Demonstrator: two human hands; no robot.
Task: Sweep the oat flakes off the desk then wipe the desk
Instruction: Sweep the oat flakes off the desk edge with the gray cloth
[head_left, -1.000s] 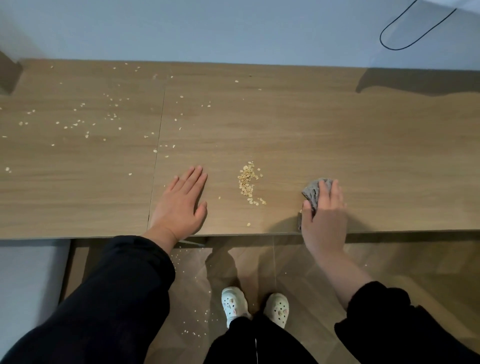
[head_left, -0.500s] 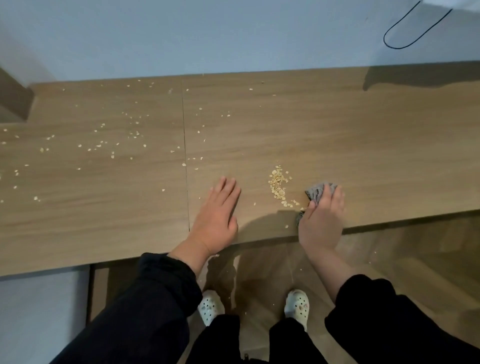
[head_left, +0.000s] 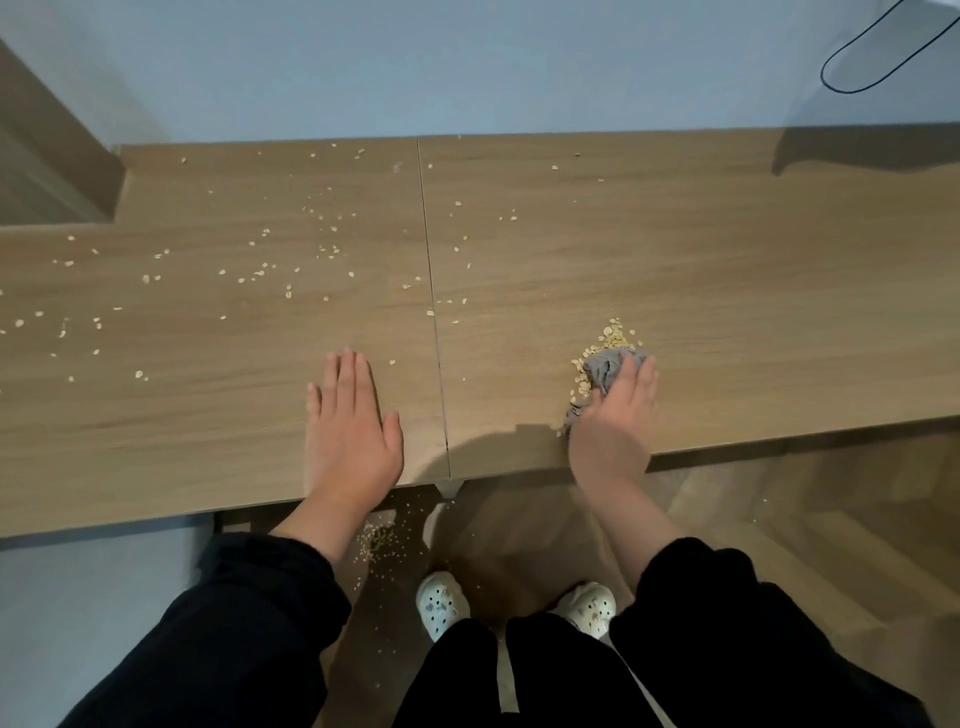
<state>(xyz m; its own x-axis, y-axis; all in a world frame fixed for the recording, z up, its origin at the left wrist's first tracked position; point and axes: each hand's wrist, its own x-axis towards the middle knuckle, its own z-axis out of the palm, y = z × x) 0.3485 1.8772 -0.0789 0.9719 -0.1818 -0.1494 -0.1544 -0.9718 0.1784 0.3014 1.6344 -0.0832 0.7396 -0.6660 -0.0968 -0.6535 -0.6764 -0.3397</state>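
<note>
A person in dark sleeves stood at a wooden desk (head_left: 727, 270). The left hand (head_left: 349, 431) lay flat near the front edge, fingers straight and together, holding nothing, just left of the seam (head_left: 432, 296) between the two desktop panels. The right hand (head_left: 618, 415), slightly blurred, pressed a grey cloth (head_left: 601, 373) to the desk under straight fingers. A heap of oat flakes (head_left: 617, 338) lay against the cloth's far and left edges, close to the front edge. Loose flakes (head_left: 260, 270) were scattered over the left panel and the back of the right one. More flakes (head_left: 376, 538) lay on the floor below the desk edge, near the white clogs (head_left: 441, 603). A black cable (head_left: 862, 65) looped on the wall behind.
</note>
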